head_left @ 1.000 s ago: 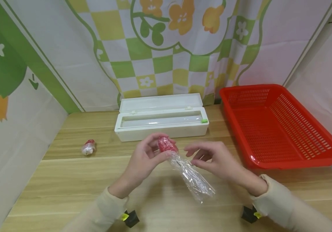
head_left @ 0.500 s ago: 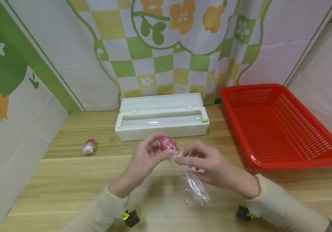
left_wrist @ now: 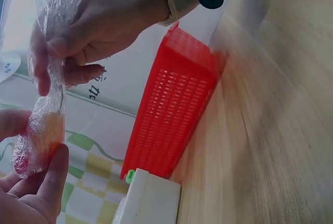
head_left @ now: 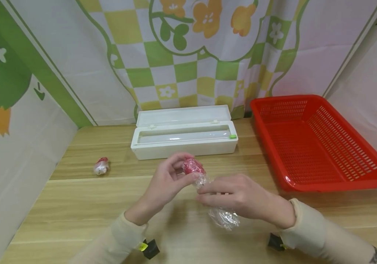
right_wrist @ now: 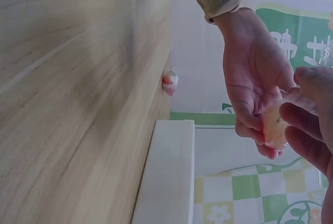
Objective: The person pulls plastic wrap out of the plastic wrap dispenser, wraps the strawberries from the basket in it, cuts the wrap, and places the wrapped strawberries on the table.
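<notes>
In the head view my left hand (head_left: 162, 189) grips a small reddish thing (head_left: 193, 165) wrapped in clear plastic film, held above the table. In the left wrist view the wrapped thing (left_wrist: 44, 138) also shows a yellowish side; its kind I cannot tell. Just below it, the fingers of my right hand (head_left: 246, 200) pinch the gathered film, and the loose tail of plastic film (head_left: 225, 219) hangs out beneath them. On the left of the table lies another small red-and-white wrapped thing (head_left: 102, 166), apart from both hands.
A white cling film dispenser (head_left: 185, 151) stands at the back with its lid raised and a roll inside. To the right sits a red plastic basket (head_left: 284, 176) with slotted walls. Printed curtains (head_left: 204, 73) hang behind the wooden table (head_left: 76, 212).
My right hand has moved left onto the film, and its fingers have closed round the gathered part just below the wrapped thing. The tail now looks shorter and bunched. My left hand keeps its grip.
</notes>
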Demonstrator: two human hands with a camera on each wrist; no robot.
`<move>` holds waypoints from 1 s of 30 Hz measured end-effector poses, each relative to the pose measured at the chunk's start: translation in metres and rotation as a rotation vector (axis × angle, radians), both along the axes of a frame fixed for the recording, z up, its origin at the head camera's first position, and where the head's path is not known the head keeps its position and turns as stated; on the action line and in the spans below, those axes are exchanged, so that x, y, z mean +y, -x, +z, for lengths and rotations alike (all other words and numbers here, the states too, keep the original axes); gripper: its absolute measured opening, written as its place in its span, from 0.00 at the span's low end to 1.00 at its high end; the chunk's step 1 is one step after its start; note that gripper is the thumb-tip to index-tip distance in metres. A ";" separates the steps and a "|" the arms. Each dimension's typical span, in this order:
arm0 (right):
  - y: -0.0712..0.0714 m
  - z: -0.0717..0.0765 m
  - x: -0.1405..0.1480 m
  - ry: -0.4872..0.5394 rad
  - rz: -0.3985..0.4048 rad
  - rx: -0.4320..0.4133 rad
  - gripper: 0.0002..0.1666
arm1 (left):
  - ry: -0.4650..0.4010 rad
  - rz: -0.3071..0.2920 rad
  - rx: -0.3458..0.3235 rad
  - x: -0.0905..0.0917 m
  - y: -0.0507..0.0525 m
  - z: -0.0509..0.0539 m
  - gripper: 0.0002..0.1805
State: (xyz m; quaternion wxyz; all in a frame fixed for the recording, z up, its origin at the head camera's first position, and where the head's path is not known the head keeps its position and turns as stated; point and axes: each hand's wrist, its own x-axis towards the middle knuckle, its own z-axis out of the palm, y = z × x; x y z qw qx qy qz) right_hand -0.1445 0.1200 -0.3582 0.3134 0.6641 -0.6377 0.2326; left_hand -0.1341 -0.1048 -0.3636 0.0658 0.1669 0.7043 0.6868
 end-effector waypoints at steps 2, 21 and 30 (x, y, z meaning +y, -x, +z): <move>-0.001 0.002 0.000 0.013 0.005 -0.002 0.11 | 0.007 -0.007 0.013 0.001 0.000 0.000 0.25; -0.009 0.020 0.004 -0.088 -0.002 -0.438 0.12 | 0.160 -0.082 0.107 -0.003 -0.003 -0.002 0.23; -0.007 0.021 0.005 -0.109 0.033 -0.403 0.15 | 0.207 -0.149 0.153 0.000 -0.003 -0.003 0.22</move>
